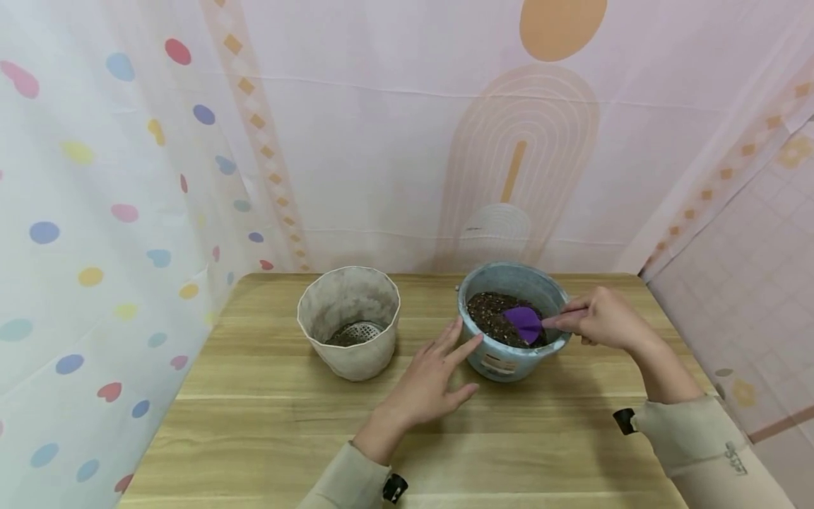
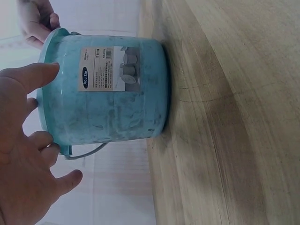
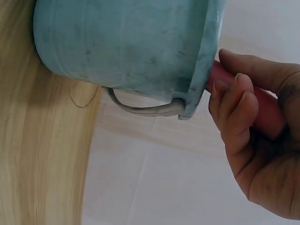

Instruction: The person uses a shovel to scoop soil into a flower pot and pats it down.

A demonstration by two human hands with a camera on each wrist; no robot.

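A blue bucket (image 1: 502,364) holds dark soil (image 1: 492,311) on the right half of the table. My right hand (image 1: 604,318) grips the pinkish-red handle (image 3: 266,112) of a small trowel. Its purple blade (image 1: 524,324) lies against the soil inside the bucket, the tip hidden there. With fingers spread, my left hand (image 1: 429,378) is at the bucket's near left rim; in the left wrist view its fingers (image 2: 42,75) reach to the rim. To the left stands a whitish plant pot (image 1: 356,360), with a perforated bottom and a little soil in it.
Both containers stand on a wooden table (image 1: 254,424). A bail handle (image 3: 145,110) hangs at the bucket's side. A patterned curtain (image 1: 381,141) rises close behind the table's back edge, and more patterned cloth hangs at the left and right.
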